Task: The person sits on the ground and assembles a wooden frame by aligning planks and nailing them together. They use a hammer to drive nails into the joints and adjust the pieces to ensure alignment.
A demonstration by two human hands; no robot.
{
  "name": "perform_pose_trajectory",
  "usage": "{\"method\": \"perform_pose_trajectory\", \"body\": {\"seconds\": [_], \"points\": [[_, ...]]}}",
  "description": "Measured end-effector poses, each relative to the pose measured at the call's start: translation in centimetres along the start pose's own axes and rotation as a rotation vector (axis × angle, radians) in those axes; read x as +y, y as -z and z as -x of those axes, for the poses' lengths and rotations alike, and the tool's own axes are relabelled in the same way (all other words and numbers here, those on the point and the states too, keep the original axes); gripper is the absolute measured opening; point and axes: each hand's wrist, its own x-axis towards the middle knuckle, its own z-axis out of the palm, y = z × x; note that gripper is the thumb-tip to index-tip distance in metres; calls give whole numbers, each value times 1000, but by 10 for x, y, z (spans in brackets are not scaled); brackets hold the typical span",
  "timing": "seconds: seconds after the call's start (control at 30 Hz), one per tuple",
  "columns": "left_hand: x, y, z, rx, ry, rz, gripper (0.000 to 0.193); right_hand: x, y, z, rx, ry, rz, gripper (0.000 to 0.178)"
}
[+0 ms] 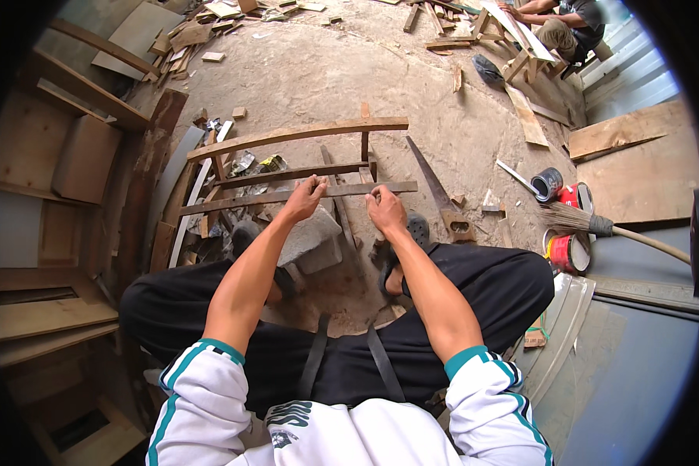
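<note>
- Your left hand (304,198) and right hand (385,208) both curl closed around the thin wooden slat (287,196), which lies across the stone block (311,233).
- Right of the slat stand two red paint cans (568,252), lids on, and a smaller open tin (547,184); its contents can't be made out.
- A handsaw (439,194) lies just right of the slat.

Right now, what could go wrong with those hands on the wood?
The left hand and right hand press bare on a rough slat, so splinters are possible. A saw lies close by the right hand; a careless reach might meet its teeth. The frame looks loosely joined and may shift.
</note>
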Motion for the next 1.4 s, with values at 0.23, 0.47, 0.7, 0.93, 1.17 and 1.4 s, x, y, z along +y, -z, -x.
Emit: {"method": "perform_pose_trajectory", "body": {"seconds": [0.23,0.47,0.7,0.93,1.17,1.4], "points": [[-6,5,7,93,6,418,31,-12,2,0,12,160,182,25],[-21,-21,80,728,53,422,27,-9,-48,58,-470,425,306,28],[-67,-17,114,687,226,-118,27,40,-77,88,-408,742,1022,27],[-94,18,93,597,292,97,29,76,-97,38,-623,197,1421,32],[-142,30,80,407,491,425,39,103,-18,5,-612,-209,1155,36],[-141,27,49,163,561,362,41,158,20,-14,-470,-115,1221,32]]}}
